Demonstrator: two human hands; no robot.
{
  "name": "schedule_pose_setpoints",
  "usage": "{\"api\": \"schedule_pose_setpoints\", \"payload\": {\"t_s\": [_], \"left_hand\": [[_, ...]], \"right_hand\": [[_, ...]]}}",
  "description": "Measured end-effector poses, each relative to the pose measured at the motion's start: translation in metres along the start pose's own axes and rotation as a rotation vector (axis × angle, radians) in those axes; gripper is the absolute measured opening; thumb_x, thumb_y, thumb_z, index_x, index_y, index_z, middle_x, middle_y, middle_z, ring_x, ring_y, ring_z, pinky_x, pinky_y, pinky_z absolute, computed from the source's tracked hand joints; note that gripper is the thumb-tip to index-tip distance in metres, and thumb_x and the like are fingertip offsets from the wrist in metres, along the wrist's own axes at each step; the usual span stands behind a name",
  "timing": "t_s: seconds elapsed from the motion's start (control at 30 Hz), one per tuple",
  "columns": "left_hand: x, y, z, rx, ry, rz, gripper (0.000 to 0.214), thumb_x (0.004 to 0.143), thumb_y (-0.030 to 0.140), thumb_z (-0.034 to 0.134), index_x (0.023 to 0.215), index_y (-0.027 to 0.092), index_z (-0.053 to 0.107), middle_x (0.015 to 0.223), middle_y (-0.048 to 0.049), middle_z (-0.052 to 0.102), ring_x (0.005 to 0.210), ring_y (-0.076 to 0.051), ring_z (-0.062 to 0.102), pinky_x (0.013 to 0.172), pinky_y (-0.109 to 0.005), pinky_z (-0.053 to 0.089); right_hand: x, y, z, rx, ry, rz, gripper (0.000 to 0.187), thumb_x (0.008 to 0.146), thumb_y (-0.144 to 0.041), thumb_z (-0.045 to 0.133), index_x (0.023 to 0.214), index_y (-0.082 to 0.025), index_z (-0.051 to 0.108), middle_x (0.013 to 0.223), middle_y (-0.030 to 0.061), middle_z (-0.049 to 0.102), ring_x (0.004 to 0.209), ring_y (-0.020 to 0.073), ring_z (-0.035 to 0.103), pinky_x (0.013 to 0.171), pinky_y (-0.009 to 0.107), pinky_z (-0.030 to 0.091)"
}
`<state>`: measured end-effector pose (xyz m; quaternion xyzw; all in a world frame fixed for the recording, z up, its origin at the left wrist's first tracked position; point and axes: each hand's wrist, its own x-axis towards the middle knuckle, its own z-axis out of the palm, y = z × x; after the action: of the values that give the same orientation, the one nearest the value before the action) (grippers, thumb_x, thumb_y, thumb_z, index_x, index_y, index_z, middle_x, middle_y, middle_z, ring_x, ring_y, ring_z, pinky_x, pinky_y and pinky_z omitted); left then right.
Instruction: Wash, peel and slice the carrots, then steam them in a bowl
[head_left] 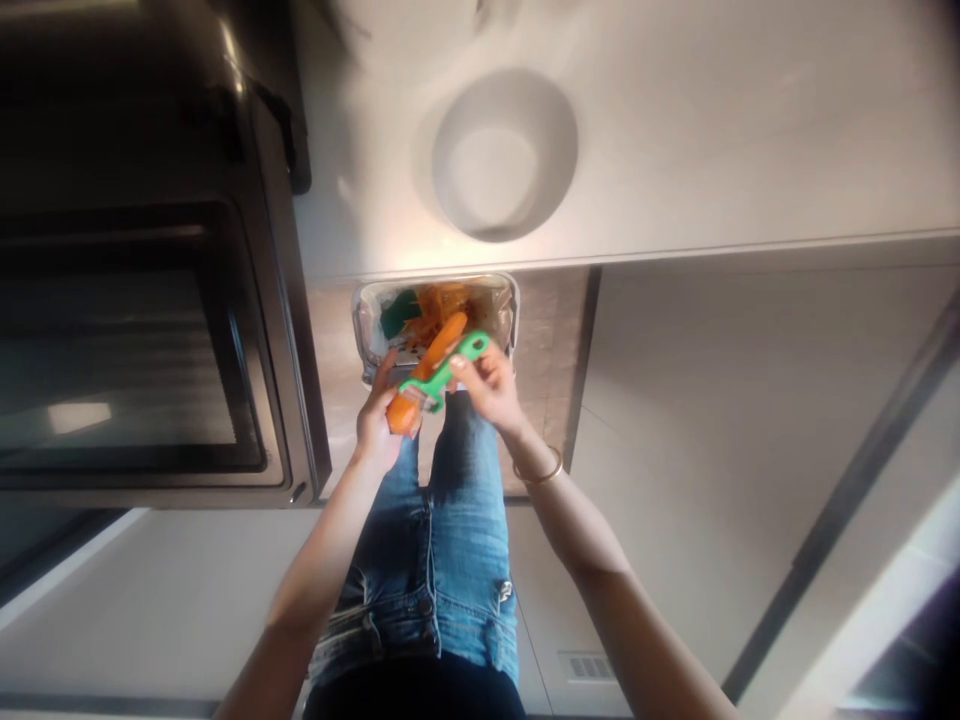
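Observation:
My left hand (pixel 377 425) is closed round the lower end of an orange carrot (pixel 442 342), which tilts up and to the right. In my right hand (pixel 489 388) is a green vegetable peeler (pixel 441 377), gripped by its handle. The peeler's blade lies across the carrot close to my left fingers; whether it touches the skin I cannot tell. Below both hands stands a waste bin (pixel 514 300) with a lining, holding orange peelings (pixel 431 300) and something dark green.
A round white bowl (pixel 504 155) stands on the pale counter (pixel 712 130) beyond the bin. On the left is a dark oven-like appliance (pixel 135 350) with a glass front. Pale cabinet fronts (pixel 712 400) run along the right, under the counter edge.

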<state>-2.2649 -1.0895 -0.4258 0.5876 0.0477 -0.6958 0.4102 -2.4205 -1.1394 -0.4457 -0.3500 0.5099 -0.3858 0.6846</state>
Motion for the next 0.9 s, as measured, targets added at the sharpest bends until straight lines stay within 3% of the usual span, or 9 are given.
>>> {"api": "schedule_pose_setpoints", "payload": {"t_s": [0.1, 0.2, 0.27, 0.37, 0.5, 0.67, 0.83, 0.9], "left_hand": [[-0.004, 0.005, -0.011, 0.063, -0.054, -0.010, 0.071, 0.092, 0.029, 0.050, 0.159, 0.030, 0.026, 0.078, -0.0007, 0.073, 0.043, -0.015, 0.051, 0.044, -0.029, 0.040], [-0.008, 0.008, -0.018, 0.087, -0.036, -0.007, 0.067, 0.093, 0.029, 0.048, 0.157, 0.031, 0.029, 0.081, -0.0020, 0.074, 0.039, -0.013, 0.047, 0.036, -0.026, 0.031], [-0.010, 0.008, -0.020, 0.102, -0.017, -0.002, 0.061, 0.095, 0.034, 0.049, 0.154, 0.031, 0.033, 0.090, -0.0044, 0.075, 0.044, -0.013, 0.052, 0.036, -0.024, 0.032], [-0.008, 0.008, -0.018, 0.112, 0.023, 0.054, 0.054, 0.095, 0.038, 0.054, 0.146, 0.031, 0.043, 0.096, -0.0044, 0.074, 0.051, -0.013, 0.058, 0.038, -0.023, 0.036], [-0.004, 0.007, -0.012, 0.119, 0.053, 0.148, 0.052, 0.087, 0.035, 0.066, 0.136, 0.029, 0.050, 0.085, -0.0009, 0.070, 0.049, -0.013, 0.056, 0.038, -0.023, 0.040], [-0.002, 0.004, -0.012, 0.139, 0.098, 0.151, 0.053, 0.086, 0.036, 0.068, 0.135, 0.028, 0.051, 0.088, -0.0021, 0.069, 0.049, -0.012, 0.055, 0.039, -0.023, 0.037], [-0.001, 0.002, -0.015, 0.118, 0.119, 0.126, 0.052, 0.083, 0.040, 0.072, 0.131, 0.030, 0.054, 0.088, -0.0027, 0.066, 0.060, -0.016, 0.058, 0.045, -0.026, 0.038], [0.000, 0.002, -0.016, 0.128, 0.137, 0.135, 0.049, 0.083, 0.040, 0.071, 0.129, 0.031, 0.056, 0.090, -0.0020, 0.066, 0.059, -0.014, 0.056, 0.046, -0.026, 0.038]], "right_hand": [[0.019, 0.012, -0.026, -0.140, 0.184, -0.094, 0.040, 0.086, -0.062, 0.064, 0.094, -0.023, 0.060, 0.075, -0.0006, 0.069, 0.057, 0.0121, 0.062, 0.058, 0.028, 0.055], [0.037, 0.025, -0.049, -0.401, 0.297, -0.210, 0.034, 0.091, -0.055, 0.060, 0.102, -0.022, 0.063, 0.093, 0.0044, 0.074, 0.073, 0.0163, 0.069, 0.071, 0.033, 0.059], [0.045, 0.032, -0.058, -0.619, 0.242, -0.283, 0.027, 0.095, -0.044, 0.057, 0.106, -0.021, 0.066, 0.106, 0.0077, 0.074, 0.092, 0.0198, 0.070, 0.086, 0.037, 0.058], [0.047, 0.036, -0.061, -0.893, 0.019, -0.330, 0.025, 0.096, -0.021, 0.049, 0.112, -0.020, 0.069, 0.125, 0.0087, 0.070, 0.118, 0.0217, 0.064, 0.105, 0.040, 0.050], [0.041, 0.031, -0.044, -1.161, -0.026, -0.225, 0.037, 0.093, -0.010, 0.044, 0.119, -0.020, 0.068, 0.137, 0.0082, 0.063, 0.125, 0.0234, 0.058, 0.106, 0.040, 0.048], [0.044, 0.012, -0.009, -1.455, -0.015, -0.035, 0.035, 0.099, -0.016, 0.039, 0.122, -0.016, 0.066, 0.119, 0.0159, 0.069, 0.105, 0.0273, 0.065, 0.098, 0.043, 0.047], [0.065, 0.000, 0.021, -1.578, -0.097, 0.254, 0.033, 0.095, -0.008, 0.043, 0.113, -0.002, 0.070, 0.112, 0.0272, 0.069, 0.100, 0.0338, 0.068, 0.087, 0.047, 0.051], [0.074, 0.001, 0.028, -1.586, -0.159, 0.285, 0.029, 0.094, -0.008, 0.048, 0.107, 0.000, 0.072, 0.110, 0.0299, 0.069, 0.105, 0.0385, 0.066, 0.087, 0.050, 0.051]]}}
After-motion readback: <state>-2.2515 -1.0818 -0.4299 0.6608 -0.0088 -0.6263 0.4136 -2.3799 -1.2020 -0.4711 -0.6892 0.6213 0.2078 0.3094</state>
